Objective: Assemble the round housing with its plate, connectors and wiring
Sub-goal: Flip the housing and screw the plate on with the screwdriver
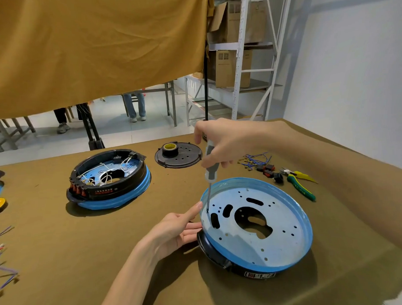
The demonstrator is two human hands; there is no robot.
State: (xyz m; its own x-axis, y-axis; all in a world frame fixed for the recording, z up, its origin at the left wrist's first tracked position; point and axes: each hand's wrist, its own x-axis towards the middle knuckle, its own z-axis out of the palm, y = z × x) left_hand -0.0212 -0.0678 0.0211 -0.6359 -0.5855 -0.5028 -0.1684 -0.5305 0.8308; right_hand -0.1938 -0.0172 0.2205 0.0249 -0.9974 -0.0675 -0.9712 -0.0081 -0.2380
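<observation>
Left hand up front, fingers straight and relaxed, index tip on the rim of the round housing, other fingertips against its black side. Nothing gripped, just steadying. Housing sits at the near right of the olive-covered table: blue rim, black base, pale perforated plate lying inside w/ several dark cut-outs and many small holes.

Right hand above it, fingers wrapped tight round the handle of a screwdriver; shaft near upright, tip down on the plate by the left rim.

2nd housing at mid-left, well apart: one, w/ white wiring and red connectors inside its black ring. Behind, one black lid carrying one tape roll.

Right of the screwdriver: a bundle of blue wires, loose connectors, approx 3–4, hard to count, then one pair of pliers w/ green-yellow grips. More loose wires at far left edge.
</observation>
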